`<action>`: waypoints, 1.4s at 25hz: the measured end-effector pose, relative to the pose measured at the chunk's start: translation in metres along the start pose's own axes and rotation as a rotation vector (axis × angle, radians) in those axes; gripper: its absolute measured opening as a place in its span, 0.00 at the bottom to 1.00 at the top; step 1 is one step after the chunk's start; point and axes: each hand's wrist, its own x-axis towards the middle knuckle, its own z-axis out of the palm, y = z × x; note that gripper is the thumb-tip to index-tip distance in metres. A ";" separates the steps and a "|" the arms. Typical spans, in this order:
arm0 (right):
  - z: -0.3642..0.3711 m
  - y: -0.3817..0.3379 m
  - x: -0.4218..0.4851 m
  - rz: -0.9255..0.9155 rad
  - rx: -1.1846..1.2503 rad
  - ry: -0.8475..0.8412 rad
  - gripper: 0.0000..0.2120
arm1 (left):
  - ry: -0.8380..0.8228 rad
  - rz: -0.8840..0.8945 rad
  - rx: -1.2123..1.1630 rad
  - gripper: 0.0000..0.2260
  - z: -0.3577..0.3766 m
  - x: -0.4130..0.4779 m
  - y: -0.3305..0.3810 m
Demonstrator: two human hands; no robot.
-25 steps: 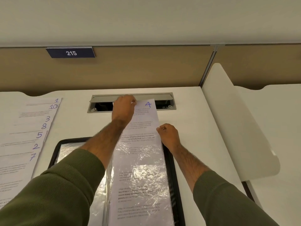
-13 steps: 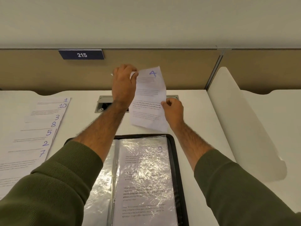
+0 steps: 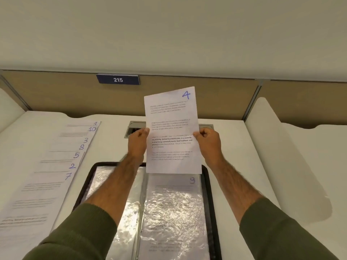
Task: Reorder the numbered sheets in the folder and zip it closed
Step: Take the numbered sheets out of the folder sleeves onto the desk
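1. My left fingers [image 3: 145,131] and right fingers [image 3: 201,135] pinch sheet 4 [image 3: 171,119] upright by its side edges.
2. Below them, the open folder [image 3: 210,203] holds sheet 9 [image 3: 174,207] in its right sleeve.

open desk [image 3: 242,158] right of folder [image 3: 211,203], sheets [image 3: 56,166] spread left

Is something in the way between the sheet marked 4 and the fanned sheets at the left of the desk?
Nothing visible does. The left hand and the right hand pinch sheet 4 by its side edges, in the air above the open folder. I see no object on the desk between it and the fanned sheets.
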 end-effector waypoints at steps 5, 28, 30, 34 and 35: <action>0.033 0.011 -0.040 0.090 0.024 -0.070 0.07 | 0.078 -0.097 0.012 0.05 -0.056 -0.038 -0.019; 0.413 0.052 -0.315 0.349 -0.279 -0.268 0.13 | 0.199 -0.150 0.531 0.11 -0.522 -0.081 -0.124; 0.426 0.053 -0.331 0.366 -0.318 -0.254 0.14 | 0.146 -0.153 0.565 0.10 -0.541 -0.080 -0.129; 0.436 0.051 -0.344 0.388 -0.368 -0.211 0.13 | 0.089 -0.137 0.624 0.07 -0.555 -0.071 -0.130; 0.437 0.049 -0.344 0.392 -0.376 -0.195 0.13 | 0.075 -0.129 0.640 0.07 -0.556 -0.067 -0.131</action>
